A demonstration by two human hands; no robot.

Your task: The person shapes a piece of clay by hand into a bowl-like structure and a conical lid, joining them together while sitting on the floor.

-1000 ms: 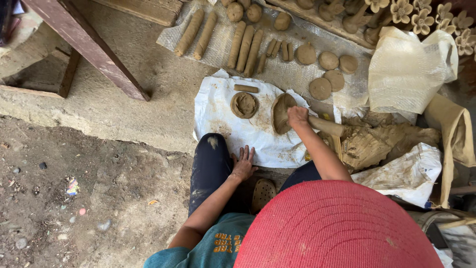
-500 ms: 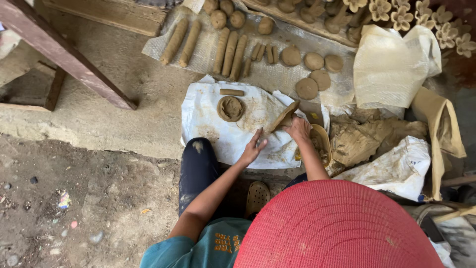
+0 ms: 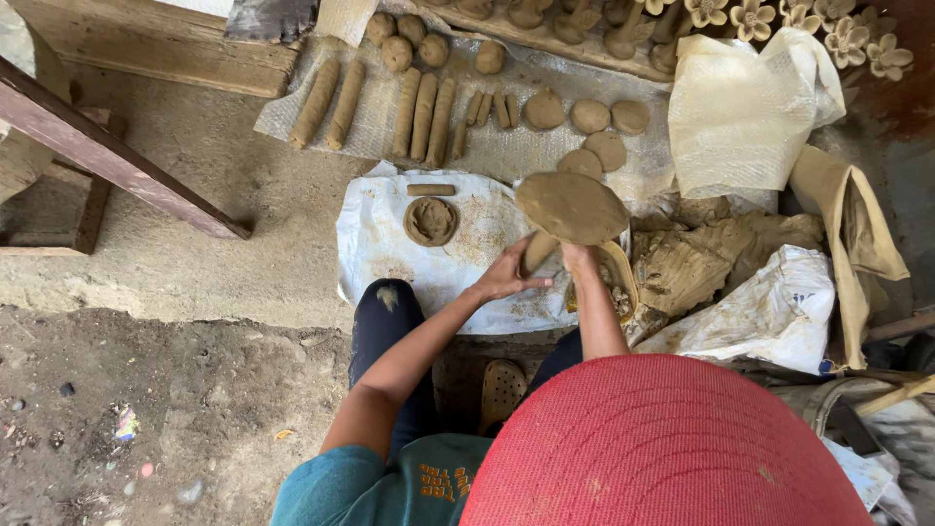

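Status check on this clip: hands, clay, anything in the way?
Left hand and right hand hold flat brown clay slab above white plastic sheet. Round clay dish sits apart, left. Nothing blocking.

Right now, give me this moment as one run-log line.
left hand: under flat clay slab | right hand: lifting slab's near edge | slab: raised above white sheet | clay bowl: on sheet
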